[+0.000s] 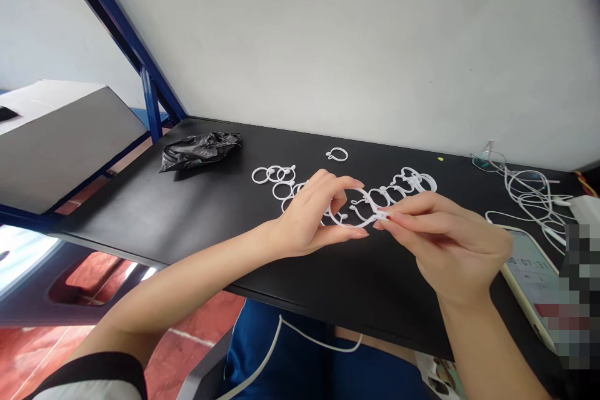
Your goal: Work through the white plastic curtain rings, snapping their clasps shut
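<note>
A white plastic curtain ring (pixel 347 226) is held up over the black tabletop between my two hands. My left hand (pixel 302 219) curls around its left side, thumb below and fingers above. The fingertips of my right hand (pixel 452 237) pinch the small tab at the ring's right end, partly covering it. Several more white curtain rings (pixel 275 182) lie loosely beyond my left hand, some hidden behind it. Another cluster of rings (pixel 429 184) rests beyond my right hand, partly overlapping. One single ring (pixel 338 160) lies apart, farther back.
A crumpled black plastic bag (pixel 201 150) lies at the desk's back left. On the right are a phone (pixel 527 269) showing a timer, tangled white cables (pixel 527 200) and eyeglasses (pixel 487 162). A wall bounds the black desk (pixel 197 219) behind; a blue frame (pixel 152 100) stands left.
</note>
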Tool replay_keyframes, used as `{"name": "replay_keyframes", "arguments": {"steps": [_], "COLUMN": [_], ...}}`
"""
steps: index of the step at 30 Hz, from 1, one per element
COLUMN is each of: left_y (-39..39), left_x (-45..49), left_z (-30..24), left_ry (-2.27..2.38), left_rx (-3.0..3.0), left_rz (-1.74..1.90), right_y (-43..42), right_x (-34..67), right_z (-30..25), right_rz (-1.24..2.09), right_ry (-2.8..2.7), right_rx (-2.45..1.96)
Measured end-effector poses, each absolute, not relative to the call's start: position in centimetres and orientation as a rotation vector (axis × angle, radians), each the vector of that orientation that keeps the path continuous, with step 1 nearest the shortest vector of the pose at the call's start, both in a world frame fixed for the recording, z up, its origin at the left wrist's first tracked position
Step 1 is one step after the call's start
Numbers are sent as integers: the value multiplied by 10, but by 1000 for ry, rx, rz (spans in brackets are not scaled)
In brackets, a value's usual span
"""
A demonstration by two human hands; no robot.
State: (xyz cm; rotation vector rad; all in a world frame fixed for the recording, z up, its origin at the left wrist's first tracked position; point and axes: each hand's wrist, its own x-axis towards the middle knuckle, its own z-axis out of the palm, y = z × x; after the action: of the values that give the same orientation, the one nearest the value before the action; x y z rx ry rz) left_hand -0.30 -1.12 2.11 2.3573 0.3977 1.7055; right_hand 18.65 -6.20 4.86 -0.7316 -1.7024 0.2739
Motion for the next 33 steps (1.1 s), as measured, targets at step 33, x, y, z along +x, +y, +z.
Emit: {"name": "replay_keyframes", "arguments": {"steps": [33], "left_y": [-8], "left_x": [-3], "left_z": [20], "left_ry": [431], "left_rx": [2385], "left_rz": [1759], "right_y": [-62], "right_x": [181], "right_z": [46], "right_rz": [293], "right_ry": [-1681], "right_rx": [-748]}}
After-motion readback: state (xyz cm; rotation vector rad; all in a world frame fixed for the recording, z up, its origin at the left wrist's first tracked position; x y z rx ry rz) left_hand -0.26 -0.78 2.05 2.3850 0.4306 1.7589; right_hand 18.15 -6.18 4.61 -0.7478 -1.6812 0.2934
